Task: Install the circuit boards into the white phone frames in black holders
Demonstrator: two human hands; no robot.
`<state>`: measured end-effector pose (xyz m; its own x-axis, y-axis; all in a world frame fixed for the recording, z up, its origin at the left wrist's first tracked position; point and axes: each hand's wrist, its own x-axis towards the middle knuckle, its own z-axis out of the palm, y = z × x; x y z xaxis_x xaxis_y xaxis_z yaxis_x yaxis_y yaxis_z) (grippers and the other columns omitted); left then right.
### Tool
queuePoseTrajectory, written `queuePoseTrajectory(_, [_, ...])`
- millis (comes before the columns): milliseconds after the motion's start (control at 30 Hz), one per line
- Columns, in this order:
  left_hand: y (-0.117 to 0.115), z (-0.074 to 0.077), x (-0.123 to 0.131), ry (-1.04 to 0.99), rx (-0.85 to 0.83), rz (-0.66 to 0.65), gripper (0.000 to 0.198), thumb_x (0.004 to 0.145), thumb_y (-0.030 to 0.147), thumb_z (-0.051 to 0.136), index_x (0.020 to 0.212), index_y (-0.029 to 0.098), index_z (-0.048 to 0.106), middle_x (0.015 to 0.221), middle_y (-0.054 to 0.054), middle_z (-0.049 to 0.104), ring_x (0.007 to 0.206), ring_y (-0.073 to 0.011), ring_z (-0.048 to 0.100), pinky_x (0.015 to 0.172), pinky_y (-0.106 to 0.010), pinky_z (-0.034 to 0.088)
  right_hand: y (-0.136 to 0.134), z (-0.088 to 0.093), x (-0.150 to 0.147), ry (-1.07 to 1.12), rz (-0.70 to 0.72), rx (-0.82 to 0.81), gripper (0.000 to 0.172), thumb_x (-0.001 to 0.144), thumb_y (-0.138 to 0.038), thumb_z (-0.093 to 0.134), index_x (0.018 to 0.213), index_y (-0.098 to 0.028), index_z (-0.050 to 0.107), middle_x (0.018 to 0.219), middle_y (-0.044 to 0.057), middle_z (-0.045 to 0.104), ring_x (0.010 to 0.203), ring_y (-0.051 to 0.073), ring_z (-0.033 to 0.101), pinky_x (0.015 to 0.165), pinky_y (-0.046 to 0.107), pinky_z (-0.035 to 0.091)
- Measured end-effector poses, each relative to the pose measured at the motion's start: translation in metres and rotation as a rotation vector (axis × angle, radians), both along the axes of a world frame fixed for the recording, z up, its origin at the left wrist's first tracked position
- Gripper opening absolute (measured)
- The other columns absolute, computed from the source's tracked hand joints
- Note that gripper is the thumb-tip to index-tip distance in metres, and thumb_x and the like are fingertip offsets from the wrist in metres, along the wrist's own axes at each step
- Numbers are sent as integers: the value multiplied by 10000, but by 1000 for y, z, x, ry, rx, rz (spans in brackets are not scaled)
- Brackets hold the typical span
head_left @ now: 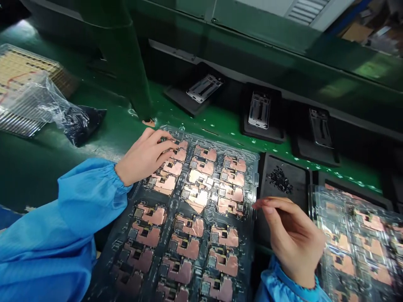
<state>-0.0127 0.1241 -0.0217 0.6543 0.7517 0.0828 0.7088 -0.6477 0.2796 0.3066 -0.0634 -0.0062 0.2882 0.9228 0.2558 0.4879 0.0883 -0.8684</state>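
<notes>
A clear plastic tray (pixel 255 167) holding several copper-coloured circuit boards (pixel 201 165) lies in front of me on the green bench. My left hand (pixel 143 157) rests on the tray's far left corner, fingers curled over a board there. My right hand (pixel 291 235) hovers just off the tray's right edge, fingers drawn together in a pinch; I cannot make out anything between them. Both arms wear blue sleeves.
A small black tray (pixel 296 188) with a heap of tiny dark parts (pixel 279 179) sits right of the board tray. Another clear tray of boards (pixel 362 243) lies at far right. Three black fixtures with metal frames (pixel 260 111) line the back. A plastic bag and stacked trays (pixel 28 96) are at left.
</notes>
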Motion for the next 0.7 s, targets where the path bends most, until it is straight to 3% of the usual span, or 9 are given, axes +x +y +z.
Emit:
queuePoseTrajectory(133, [-9,12,3,-112,-64,13,253,1080,312,413,1055,185,630,1163,-94,672,1103,-283,566,935,-470,483,3,3,-7,-15,65,-17,136,936,-138,682,956,-254,752,1015,50,671,896,198,672,761,344,546])
queuePoseTrajectory(267, [-46,29,17,-316,-287,-2,223,1076,355,441,1129,233,620,951,-36,702,799,-192,652,655,-311,497,1,15,-31,69,140,-108,200,939,-110,688,1008,-280,767,951,18,718,879,169,682,733,297,551])
queuePoseTrajectory(367, [-76,35,27,-352,-624,-108,255,1086,369,406,1252,277,576,714,25,634,487,-128,529,469,-271,402,0,21,-49,173,235,-206,215,934,-126,704,1075,-282,752,984,11,754,891,162,712,776,289,586])
queuePoseTrajectory(433, [-88,34,32,-342,-732,-159,283,1093,367,377,1307,288,546,701,38,624,393,-106,417,439,-271,365,0,22,-58,266,284,-275,215,927,-147,715,1108,-263,715,970,10,755,856,150,721,770,276,605])
queuePoseTrajectory(533, [-93,30,36,-343,-736,-207,283,1097,342,352,1307,283,533,916,3,704,441,-100,475,479,-264,398,1,21,-64,376,312,-376,188,919,-167,720,1080,-239,655,909,0,746,803,134,725,746,255,618])
queuePoseTrajectory(633, [-92,29,37,-326,-720,-247,265,1092,295,350,1289,263,524,1072,-17,724,667,-134,658,594,-255,479,3,18,-66,448,322,-447,185,916,-185,727,1061,-231,622,882,4,755,785,138,736,742,263,625])
queuePoseTrajectory(700, [-92,28,37,-312,-698,-269,262,1086,256,354,1292,263,515,1120,-9,726,795,-145,702,666,-250,504,4,17,-67,478,321,-466,188,915,-196,735,1061,-229,622,874,8,759,781,140,740,748,272,630])
